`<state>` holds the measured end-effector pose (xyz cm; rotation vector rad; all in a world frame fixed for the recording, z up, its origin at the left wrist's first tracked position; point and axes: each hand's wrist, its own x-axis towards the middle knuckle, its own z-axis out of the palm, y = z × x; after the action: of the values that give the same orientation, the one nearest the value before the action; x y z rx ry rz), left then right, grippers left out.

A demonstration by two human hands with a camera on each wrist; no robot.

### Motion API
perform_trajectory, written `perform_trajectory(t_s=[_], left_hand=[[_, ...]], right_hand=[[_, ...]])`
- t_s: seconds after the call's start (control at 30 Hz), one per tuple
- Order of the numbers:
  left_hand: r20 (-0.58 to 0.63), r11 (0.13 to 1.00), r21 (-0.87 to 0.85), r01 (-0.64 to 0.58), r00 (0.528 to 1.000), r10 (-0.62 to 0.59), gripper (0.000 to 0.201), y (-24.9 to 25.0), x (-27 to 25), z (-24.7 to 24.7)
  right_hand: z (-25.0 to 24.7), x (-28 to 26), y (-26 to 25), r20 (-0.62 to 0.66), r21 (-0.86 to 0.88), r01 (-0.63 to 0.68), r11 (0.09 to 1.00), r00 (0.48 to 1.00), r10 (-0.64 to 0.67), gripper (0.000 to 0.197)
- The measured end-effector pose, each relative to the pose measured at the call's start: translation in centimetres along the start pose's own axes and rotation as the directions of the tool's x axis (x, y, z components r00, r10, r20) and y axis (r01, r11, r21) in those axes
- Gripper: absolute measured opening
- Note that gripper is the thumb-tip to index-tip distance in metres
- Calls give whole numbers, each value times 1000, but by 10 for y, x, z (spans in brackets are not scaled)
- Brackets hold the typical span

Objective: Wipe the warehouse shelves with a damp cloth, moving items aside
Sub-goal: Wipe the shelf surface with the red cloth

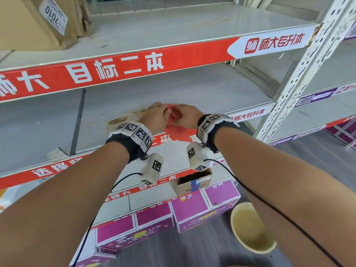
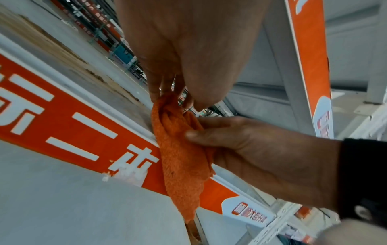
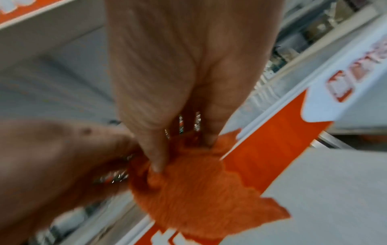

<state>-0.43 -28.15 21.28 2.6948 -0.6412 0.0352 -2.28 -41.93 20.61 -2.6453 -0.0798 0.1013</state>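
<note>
An orange-red cloth (image 1: pixel 174 115) hangs between both hands just above the front edge of the middle shelf (image 1: pixel 212 93). My left hand (image 1: pixel 157 115) pinches its top with the fingertips (image 2: pixel 157 97). My right hand (image 1: pixel 185 115) pinches the cloth (image 2: pixel 182 157) lower down between thumb and fingers. In the right wrist view the cloth (image 3: pixel 199 190) droops below both hands, blurred. A brown stain (image 1: pixel 123 117) marks the shelf left of the hands.
A cardboard box (image 1: pixel 38 22) stands on the upper shelf at the left. A small open carton (image 1: pixel 194 182) sits on a lower shelf, purple boxes (image 1: pixel 188 211) on the floor. A yellow basin of murky water (image 1: pixel 250 228) is at the lower right. A white upright post (image 1: pixel 308 64) stands right.
</note>
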Motion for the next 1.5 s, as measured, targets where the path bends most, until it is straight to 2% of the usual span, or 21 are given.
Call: perform_trajectory(t_s=[0.1, 0.17, 0.23, 0.3, 0.4, 0.47, 0.57, 0.67, 0.8, 0.87, 0.93, 1.03, 1.07, 1.13, 1.2, 1.27, 1.33, 1.37, 1.4, 1.43, 1.5], left_hand=[[135, 989, 132, 71, 987, -89, 55, 20, 10, 14], [196, 972, 170, 166, 960, -198, 73, 35, 18, 26], [210, 963, 217, 160, 956, -206, 82, 49, 27, 38], [264, 963, 261, 62, 955, -133, 72, 60, 37, 47], [336, 962, 271, -42, 940, -54, 39, 61, 43, 51], [342, 964, 260, -52, 939, -41, 44, 51, 42, 51], [345, 948, 283, -147, 938, 42, 56, 34, 24, 39], [345, 919, 313, -239, 930, 124, 80, 15, 3, 29], [316, 899, 390, -199, 946, 72, 62, -1, -17, 17], [242, 871, 441, -216, 963, 117, 64, -14, -28, 9], [133, 839, 502, -210, 977, 166, 90, -31, -36, 1], [329, 909, 408, -85, 943, -59, 116, -59, -53, -10], [337, 913, 405, -38, 935, -110, 118, -68, -57, -15], [289, 905, 424, 43, 940, -180, 115, -88, -69, -22], [224, 929, 307, 208, 933, -283, 94, -109, -79, -30], [214, 911, 302, 281, 911, -352, 81, -125, -78, -38], [188, 856, 445, 266, 906, -379, 76, -138, -74, -37], [165, 840, 484, 244, 918, -361, 59, -138, -71, -35], [133, 839, 492, 235, 932, -339, 41, -134, -70, -34], [106, 845, 487, 220, 946, -307, 33, -127, -68, -32], [64, 850, 475, 228, 954, -292, 30, -107, -66, -27]], right_hand=[[-18, -16, 36, -197, 184, -148, 972, 963, 184, 41], [-26, -26, 63, -318, 161, -254, 954, 901, 294, 33], [-31, -33, 80, -344, 156, -311, 937, 872, 347, 32], [-34, -37, 89, -360, 196, -319, 927, 856, 370, 33], [-34, -37, 92, -379, 253, -306, 918, 842, 385, 36], [-32, -34, 87, -384, 289, -302, 908, 833, 399, 38], [-21, -25, 67, -388, 324, -272, 906, 835, 390, 41], [-9, -15, 35, -346, 358, -232, 904, 867, 360, 43], [3, -6, 3, -323, 391, -218, 894, 877, 355, 43], [9, -4, -10, -323, 389, -205, 898, 883, 342, 44], [15, -4, -18, -336, 392, -188, 901, 882, 331, 44], [23, -7, -27, -320, 416, -189, 890, 885, 338, 45], [26, -8, -29, -316, 419, -190, 888, 886, 339, 45], [31, -11, -34, -322, 423, -183, 888, 886, 335, 45], [33, -14, -37, -325, 431, -178, 885, 884, 336, 45], [34, -16, -39, -326, 433, -173, 885, 885, 332, 45], [32, -18, -40, -327, 434, -172, 884, 885, 333, 44], [31, -20, -40, -329, 435, -172, 884, 883, 334, 44], [30, -21, -39, -330, 437, -172, 883, 882, 336, 44], [29, -23, -37, -333, 437, -173, 883, 880, 337, 45], [25, -28, -30, -346, 424, -179, 888, 874, 341, 45]])
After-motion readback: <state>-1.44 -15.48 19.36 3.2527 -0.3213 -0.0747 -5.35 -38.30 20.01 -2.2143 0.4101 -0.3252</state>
